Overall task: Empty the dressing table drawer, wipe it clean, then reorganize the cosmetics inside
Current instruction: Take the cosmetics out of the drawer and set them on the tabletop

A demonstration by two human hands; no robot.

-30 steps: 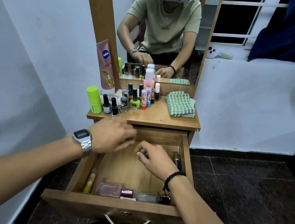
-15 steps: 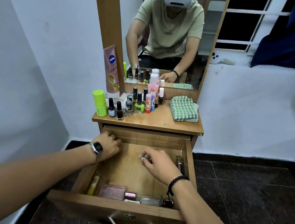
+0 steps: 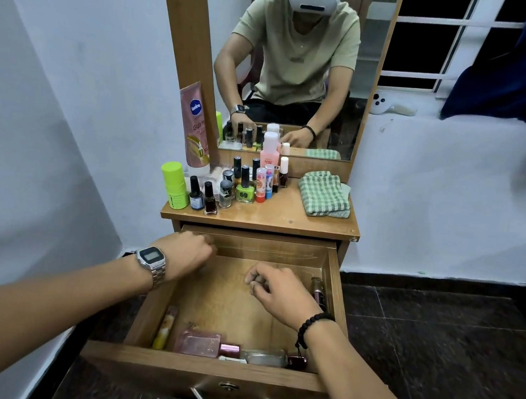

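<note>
- Drawer (image 3: 333,276) pulled open under the worktop (image 3: 286,217).
- My left hand (image 3: 186,256) at the drawer's 10 o'clock back corner, fingers curled under; can't tell if it's holding anything (fingertips hidden).
- My right hand (image 3: 277,289) mid-drawer, toward 1 o'clock, fingers curled and pinched together; nothing visible in the pinch, can't tell.
- In the drawer: yellow tube (image 3: 166,326) along the left wall at 8 o'clock, pink perfume bottle (image 3: 201,342) and clear bottle (image 3: 265,357) lying against the front wall at 6 o'clock, dark tube (image 3: 318,290) by the right wall at 2 o'clock.
- On the worktop: nail polish cluster (image 3: 240,183) at left, green stick (image 3: 174,185) at far left, checked cloth (image 3: 323,193) folded at right (well apart from the bottles).
</note>
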